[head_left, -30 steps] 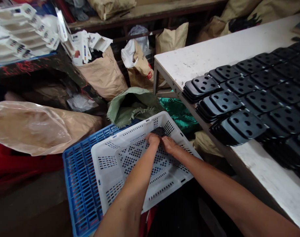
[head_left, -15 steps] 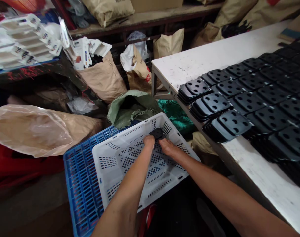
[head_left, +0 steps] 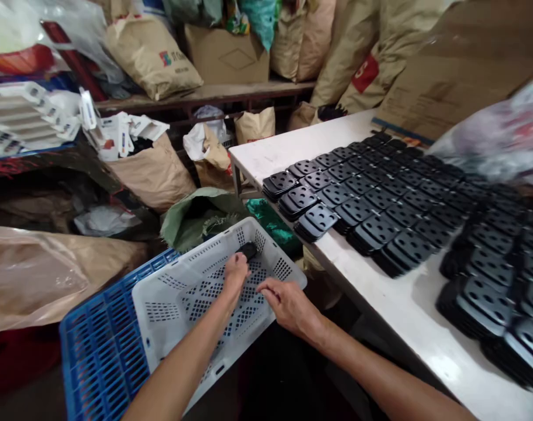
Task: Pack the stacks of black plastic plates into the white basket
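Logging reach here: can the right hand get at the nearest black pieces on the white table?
Probably yes: the right hand looks empty, and nothing visible blocks it from the nearest black pieces on the white table.

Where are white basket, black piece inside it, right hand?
White basket (head_left: 161, 294): head view, left inner wall.
Black piece (head_left: 248, 251): head view, visible top.
Right hand (head_left: 293, 307): head view, back of hand.
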{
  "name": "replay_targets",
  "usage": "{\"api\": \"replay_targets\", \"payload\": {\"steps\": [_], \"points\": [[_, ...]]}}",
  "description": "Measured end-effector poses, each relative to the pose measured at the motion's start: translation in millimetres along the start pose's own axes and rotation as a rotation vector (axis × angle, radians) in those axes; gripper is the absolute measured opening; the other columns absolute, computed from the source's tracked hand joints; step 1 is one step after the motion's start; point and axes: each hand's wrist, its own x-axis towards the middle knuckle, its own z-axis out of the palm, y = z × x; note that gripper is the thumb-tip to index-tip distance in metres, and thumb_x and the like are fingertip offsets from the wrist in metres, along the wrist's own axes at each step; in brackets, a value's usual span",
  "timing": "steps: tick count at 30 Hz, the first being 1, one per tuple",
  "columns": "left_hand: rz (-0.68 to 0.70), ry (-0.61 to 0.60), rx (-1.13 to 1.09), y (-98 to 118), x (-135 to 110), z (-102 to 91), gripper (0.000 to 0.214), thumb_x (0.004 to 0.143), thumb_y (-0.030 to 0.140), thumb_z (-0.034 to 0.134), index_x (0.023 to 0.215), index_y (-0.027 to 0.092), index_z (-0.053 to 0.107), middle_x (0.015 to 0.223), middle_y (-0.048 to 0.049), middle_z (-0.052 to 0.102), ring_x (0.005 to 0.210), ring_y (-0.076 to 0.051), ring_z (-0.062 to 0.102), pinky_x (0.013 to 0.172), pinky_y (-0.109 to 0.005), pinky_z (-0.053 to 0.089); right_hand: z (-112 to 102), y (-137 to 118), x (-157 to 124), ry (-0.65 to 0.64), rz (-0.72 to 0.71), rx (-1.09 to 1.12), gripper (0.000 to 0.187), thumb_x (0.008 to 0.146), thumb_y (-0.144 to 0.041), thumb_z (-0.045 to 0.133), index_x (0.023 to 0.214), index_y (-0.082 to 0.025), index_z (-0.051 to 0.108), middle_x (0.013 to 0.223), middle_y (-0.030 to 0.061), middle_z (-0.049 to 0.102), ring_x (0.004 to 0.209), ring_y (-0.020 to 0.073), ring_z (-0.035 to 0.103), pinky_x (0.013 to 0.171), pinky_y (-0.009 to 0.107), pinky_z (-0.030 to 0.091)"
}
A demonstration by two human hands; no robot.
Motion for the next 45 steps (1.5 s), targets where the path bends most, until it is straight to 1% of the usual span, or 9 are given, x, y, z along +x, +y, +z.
{"api": "replay_targets", "payload": {"steps": [3, 7, 10, 14, 23, 32, 36, 41, 45], "points": [[0.079, -0.119, -0.064, 22, -32, 26.3, 0.012, 0.094, 0.029, 0.056, 0.095, 0.019, 0.061, 0.091, -0.0015, 0.064, 0.077, -0.010, 0.063, 0.065, -0.019, 0.051, -18, -7, -33, 0.128, 0.014, 0.245, 0.023, 0.094, -0.024, 0.046, 0.086, -0.021, 0.067, 0.071, 0.0004, 0.069, 0.065, 0.0142, 0.066, 0.063, 0.023, 0.049], [0.048, -0.297, -0.088, 56, -66, 66.3, 0.030, 0.084, 0.045, 0.069, 0.086, 0.016, 0.059, 0.079, -0.0009, 0.061, 0.064, -0.011, 0.061, 0.061, -0.024, 0.053, -34, -7, -61, 0.155, 0.130, 0.439, 0.024, 0.093, -0.031, 0.044, 0.084, -0.019, 0.063, 0.074, 0.0027, 0.069, 0.066, 0.0153, 0.068, 0.058, 0.024, 0.051], [0.020, -0.299, -0.050, 75, -79, 88.9, 0.040, 0.078, 0.052, 0.073, 0.081, 0.015, 0.058, 0.070, 0.0001, 0.057, 0.056, -0.010, 0.056, 0.055, -0.024, 0.050, -36, -8, -76, 0.153, 0.163, 0.473, 0.025, 0.091, -0.032, 0.044, 0.081, -0.018, 0.062, 0.076, 0.0039, 0.069, 0.064, 0.0152, 0.068, 0.056, 0.023, 0.050], [0.033, -0.240, 0.021, 87, -87, 102.4, 0.039, 0.081, 0.051, 0.070, 0.078, 0.015, 0.059, 0.061, 0.0008, 0.053, 0.050, -0.010, 0.051, 0.048, -0.022, 0.044, -37, -10, -93, 0.150, 0.104, 0.432, 0.023, 0.090, -0.028, 0.044, 0.080, -0.018, 0.062, 0.075, 0.0035, 0.067, 0.060, 0.0136, 0.065, 0.055, 0.023, 0.048], [0.065, -0.189, 0.068, 95, -94, 111.7, 0.037, 0.079, 0.046, 0.074, 0.067, 0.015, 0.058, 0.048, 0.0019, 0.048, 0.043, -0.010, 0.044, 0.039, -0.020, 0.029, -63, -1, -91, 0.218, 0.143, 0.427, 0.022, 0.088, -0.029, 0.044, 0.079, -0.018, 0.061, 0.076, 0.0035, 0.068, 0.063, 0.0148, 0.068, 0.055, 0.024, 0.052], [0.031, -0.304, 0.001, 94, -93, 95.1, 0.028, 0.086, 0.035, 0.066, 0.070, 0.015, 0.056, 0.052, 0.0018, 0.053, 0.045, -0.009, 0.048, 0.045, -0.020, 0.043, -88, 19, -67, 0.487, 0.247, 0.703, 0.028, 0.082, -0.038, 0.050, 0.100, -0.017, 0.054, 0.098, 0.0083, 0.065, 0.076, 0.0180, 0.070, 0.060, 0.031, 0.061], [0.037, -0.330, -0.002, 93, -93, 85.6, 0.023, 0.084, 0.030, 0.068, 0.070, 0.016, 0.057, 0.057, 0.0015, 0.056, 0.047, -0.009, 0.049, 0.045, -0.020, 0.041, -99, 20, -49, 0.535, 0.288, 0.627, 0.039, 0.083, -0.039, 0.050, 0.116, -0.018, 0.046, 0.111, 0.0130, 0.064, 0.080, 0.0183, 0.071, 0.057, 0.028, 0.061], [0.046, -0.331, 0.052, 92, -92, 75.4, 0.019, 0.083, 0.030, 0.067, 0.073, 0.015, 0.060, 0.059, 0.0001, 0.058, 0.049, -0.010, 0.050, 0.045, -0.020, 0.041, -109, 12, -27, 0.482, 0.308, 0.498, 0.058, 0.083, -0.036, 0.050, 0.136, -0.018, 0.034, 0.134, 0.0187, 0.055, 0.070, 0.0162, 0.070, 0.045, 0.025, 0.058], [0.041, -0.352, 0.075, 94, -92, 70.9, 0.019, 0.082, 0.029, 0.069, 0.075, 0.014, 0.060, 0.054, 0.0015, 0.054, 0.046, -0.009, 0.047, 0.044, -0.019, 0.042, -116, 11, -8, 0.481, 0.324, 0.373, 0.060, 0.089, -0.031, 0.048, 0.143, -0.012, 0.031, 0.132, 0.0228, 0.058, 0.057, 0.0148, 0.068, 0.043, 0.027, 0.057]]}}
